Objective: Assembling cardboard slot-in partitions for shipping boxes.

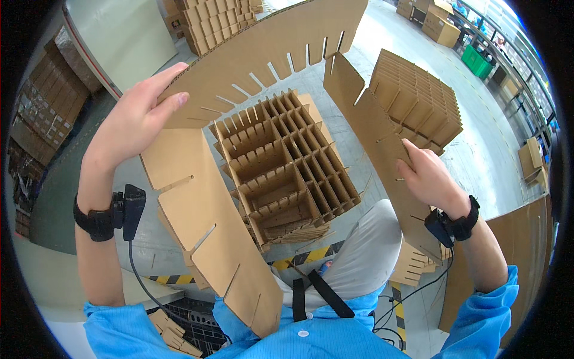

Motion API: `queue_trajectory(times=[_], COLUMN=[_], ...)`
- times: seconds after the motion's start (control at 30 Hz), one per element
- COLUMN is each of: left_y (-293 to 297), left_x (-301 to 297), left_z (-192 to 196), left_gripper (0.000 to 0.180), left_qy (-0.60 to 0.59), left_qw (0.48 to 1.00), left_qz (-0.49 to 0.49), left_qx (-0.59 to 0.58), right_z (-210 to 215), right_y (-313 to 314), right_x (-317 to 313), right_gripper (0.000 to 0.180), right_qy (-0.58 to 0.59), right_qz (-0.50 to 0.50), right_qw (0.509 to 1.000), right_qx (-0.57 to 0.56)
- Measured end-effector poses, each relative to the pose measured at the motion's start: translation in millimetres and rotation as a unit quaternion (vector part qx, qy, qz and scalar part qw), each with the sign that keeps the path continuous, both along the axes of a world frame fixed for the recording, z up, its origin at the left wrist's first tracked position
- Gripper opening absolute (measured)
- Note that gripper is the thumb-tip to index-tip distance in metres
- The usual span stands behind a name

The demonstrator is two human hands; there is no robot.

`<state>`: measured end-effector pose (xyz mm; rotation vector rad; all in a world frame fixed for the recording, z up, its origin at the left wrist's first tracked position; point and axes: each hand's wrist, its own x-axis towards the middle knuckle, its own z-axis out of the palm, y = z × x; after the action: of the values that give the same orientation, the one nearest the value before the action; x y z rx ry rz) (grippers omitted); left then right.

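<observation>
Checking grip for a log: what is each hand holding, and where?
Left hand grips two slotted cardboard strips where they meet; right hand holds another strip mid-edge.

Bright, sharp, perhaps daylit; fisheye-bent edges

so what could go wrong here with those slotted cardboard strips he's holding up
1. The left hand grips the long slotted brown cardboard strip near one end only, so the unsupported length could sag or crease at a slot.
2. The right hand holds the second slotted cardboard strip by its edge; misaligned slots could tear when they mesh.
3. Either strip might knock the stacked brown cardboard cell grid just below.
</observation>
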<state>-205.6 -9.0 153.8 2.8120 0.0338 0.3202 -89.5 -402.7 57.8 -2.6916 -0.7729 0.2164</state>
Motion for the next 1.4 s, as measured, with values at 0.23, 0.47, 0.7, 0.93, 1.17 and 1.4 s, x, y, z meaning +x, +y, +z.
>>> queue_trajectory(times=[0.23, 0.47, 0.7, 0.93, 1.17, 1.4], left_y=[12, 35, 12, 12, -54, -45], left_x=[8, 43, 104, 128, 192, 189], left_z=[-12, -5, -12, -101, -117, -88], left_gripper=[0.052, 0.048, 0.040, 0.063, 0.050, 0.036], left_qy=[0.034, 0.085, 0.295, 0.233, 0.112, 0.109], left_qw=[0.999, 0.993, 0.948, 0.970, 0.990, 0.983], left_qz=[0.014, -0.067, -0.045, -0.060, -0.071, -0.149], left_qx=[-0.007, 0.041, 0.107, 0.032, -0.037, -0.001], right_z=[1, 14, -21, -38, -15, -5], right_y=[5, 19, 28, 26, 43, 31], right_x=[5, 4, 14, 2, -1, 1], right_gripper=[0.038, 0.025, 0.028, 0.030, 0.024, 0.027], right_qy=[0.012, 0.087, 0.122, 0.181, 0.120, 0.081], right_qz=[0.019, 0.018, 0.093, 0.058, 0.063, 0.063], right_qw=[1.000, 0.993, 0.985, 0.980, 0.981, 0.982], right_qx=[0.017, 0.075, -0.081, -0.061, -0.136, -0.158])
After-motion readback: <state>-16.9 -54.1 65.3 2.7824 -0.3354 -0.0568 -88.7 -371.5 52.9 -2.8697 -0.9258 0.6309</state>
